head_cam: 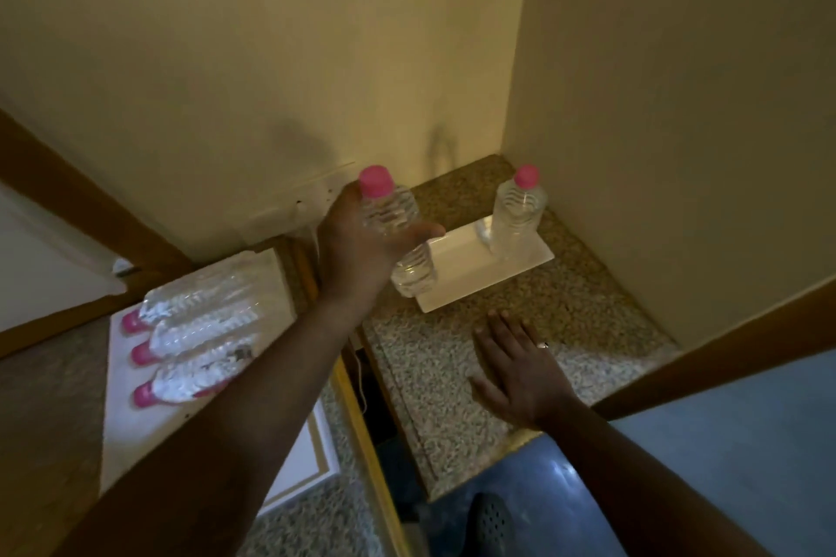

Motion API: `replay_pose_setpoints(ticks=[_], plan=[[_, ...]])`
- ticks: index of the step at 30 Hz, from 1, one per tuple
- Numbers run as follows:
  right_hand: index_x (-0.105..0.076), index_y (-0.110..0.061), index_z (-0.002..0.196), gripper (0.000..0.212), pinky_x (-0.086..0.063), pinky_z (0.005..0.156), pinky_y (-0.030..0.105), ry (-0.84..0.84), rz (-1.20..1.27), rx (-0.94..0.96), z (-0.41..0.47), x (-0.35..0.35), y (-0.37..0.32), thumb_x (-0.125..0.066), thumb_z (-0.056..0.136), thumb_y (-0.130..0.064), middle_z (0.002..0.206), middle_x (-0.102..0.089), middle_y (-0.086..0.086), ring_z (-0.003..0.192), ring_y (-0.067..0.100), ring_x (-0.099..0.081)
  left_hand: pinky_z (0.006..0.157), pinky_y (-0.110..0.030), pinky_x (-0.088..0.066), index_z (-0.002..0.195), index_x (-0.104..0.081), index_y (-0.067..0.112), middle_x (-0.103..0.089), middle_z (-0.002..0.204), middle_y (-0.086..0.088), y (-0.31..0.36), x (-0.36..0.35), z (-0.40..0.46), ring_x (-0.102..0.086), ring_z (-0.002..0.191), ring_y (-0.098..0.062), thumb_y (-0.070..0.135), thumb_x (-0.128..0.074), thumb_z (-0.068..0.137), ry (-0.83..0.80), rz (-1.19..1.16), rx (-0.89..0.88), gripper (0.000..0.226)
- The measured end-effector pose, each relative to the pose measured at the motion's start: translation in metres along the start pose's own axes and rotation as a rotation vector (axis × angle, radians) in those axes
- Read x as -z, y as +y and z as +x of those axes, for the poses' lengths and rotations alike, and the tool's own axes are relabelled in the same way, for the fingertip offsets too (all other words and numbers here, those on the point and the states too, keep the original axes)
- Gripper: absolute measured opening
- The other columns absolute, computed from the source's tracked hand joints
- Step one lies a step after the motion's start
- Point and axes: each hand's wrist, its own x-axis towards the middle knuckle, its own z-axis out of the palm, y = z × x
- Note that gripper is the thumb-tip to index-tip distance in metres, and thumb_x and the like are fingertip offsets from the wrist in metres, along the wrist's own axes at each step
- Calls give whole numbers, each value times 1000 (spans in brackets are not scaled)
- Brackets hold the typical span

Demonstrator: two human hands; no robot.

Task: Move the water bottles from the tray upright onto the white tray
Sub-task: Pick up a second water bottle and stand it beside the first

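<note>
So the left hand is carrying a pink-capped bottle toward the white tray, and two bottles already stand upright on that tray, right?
Not quite. The head view shows only one bottle standing upright on the white tray, not two. The rest holds: the left hand is carrying a pink-capped bottle toward that tray.

I see a speckled granite counter (520, 357) set into a corner. Behind it and to its right stand plain cream walls (271, 36), dimly lit, with soft shadows low on the back one. Wooden trim (81, 190) runs along the wall left of the counter. Below the counter's front edge lies a blue floor (724, 443).
</note>
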Motion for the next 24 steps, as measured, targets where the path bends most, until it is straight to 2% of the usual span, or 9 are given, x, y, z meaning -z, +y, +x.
replay_pose_setpoints(ticks=[3,4,8,11,12,15,17,21,24], plan=[[-28,-17,153,72,-8,119,55,19,7,-5,0,-2,6,-22,99,-64,161,-21,18,148,38,-14,70,-11,-49,98,-57,33,-67,88,15,-3,-52,16,-64,82,3,61,-89,41,-46,12,-8,71],[-27,-18,154,71,-7,119,55,27,10,0,0,-4,7,-21,99,-63,161,-19,17,149,37,-12,67,-8,-46,97,-56,34,-65,87,17,-4,-65,19,-63,81,2,60,-89,40,-56,8,-19,71],[-28,-18,153,69,-5,119,55,52,24,17,0,-10,11,-25,100,-63,162,-20,16,149,36,-11,76,-28,-51,101,-57,27,-67,97,7,-16,-110,23,-64,90,-14,60,-90,43,-103,36,-49,74],[-27,-18,153,70,-7,119,56,65,28,23,0,-13,13,-24,99,-63,161,-20,17,150,36,-10,73,-14,-44,98,-53,32,-60,91,19,-26,-128,22,-58,87,-8,63,-87,43,-122,39,-63,72],[-27,-18,153,70,-6,119,56,65,30,22,0,-13,13,-24,99,-63,161,-20,17,150,35,-9,73,-13,-42,98,-52,33,-58,91,21,-28,-133,21,-57,88,-8,63,-87,42,-124,38,-65,72],[-25,-17,153,71,-5,120,56,62,20,32,0,-14,14,-25,99,-63,161,-19,18,150,35,-7,80,-30,-47,101,-54,28,-62,98,9,-32,-142,20,-59,93,-15,58,-90,43,-108,50,-73,74],[-21,-18,155,72,-3,120,56,59,16,29,1,-15,14,-24,99,-63,162,-14,17,150,33,-2,82,-35,-50,103,-58,20,-64,101,4,-34,-145,21,-61,95,-19,56,-91,44,-101,56,-79,76],[-19,-18,155,73,-1,119,55,45,16,24,1,-17,14,-23,99,-64,162,-10,17,151,31,3,82,-29,-46,107,-59,19,-63,102,6,-39,-148,21,-59,96,-16,60,-89,44,-97,54,-72,81],[-20,-18,155,73,-3,119,56,45,25,20,1,-17,14,-22,98,-64,162,-13,17,151,32,0,80,-17,-41,106,-55,26,-60,101,13,-41,-149,20,-54,94,-7,61,-88,45,-108,39,-74,78]])
